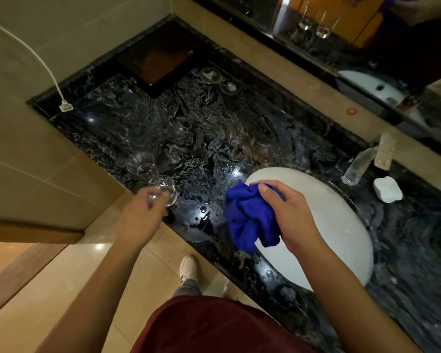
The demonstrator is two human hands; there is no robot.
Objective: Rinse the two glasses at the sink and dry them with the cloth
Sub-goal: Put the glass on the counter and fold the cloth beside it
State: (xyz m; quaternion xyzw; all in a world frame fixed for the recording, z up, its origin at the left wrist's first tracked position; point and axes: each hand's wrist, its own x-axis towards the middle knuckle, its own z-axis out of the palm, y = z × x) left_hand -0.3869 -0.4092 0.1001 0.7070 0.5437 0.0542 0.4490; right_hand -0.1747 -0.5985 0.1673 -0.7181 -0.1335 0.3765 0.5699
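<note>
Glass (163,191) in L fingers (158,200); cloth (250,215) in R.

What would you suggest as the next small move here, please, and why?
Probably bring the two hands together and wipe the glass with the blue cloth. The left hand holds the glass near the counter's edge, the right hand grips the bunched cloth over the sink, and they are apart.

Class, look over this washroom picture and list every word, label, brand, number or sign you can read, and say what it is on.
None can be read.
Red mark on the beige ledge: a small round patch, too blurred to tell if it holds text.
Glasses, blue cloth, tap, white soap dish and shoe: no lettering shows.
</note>
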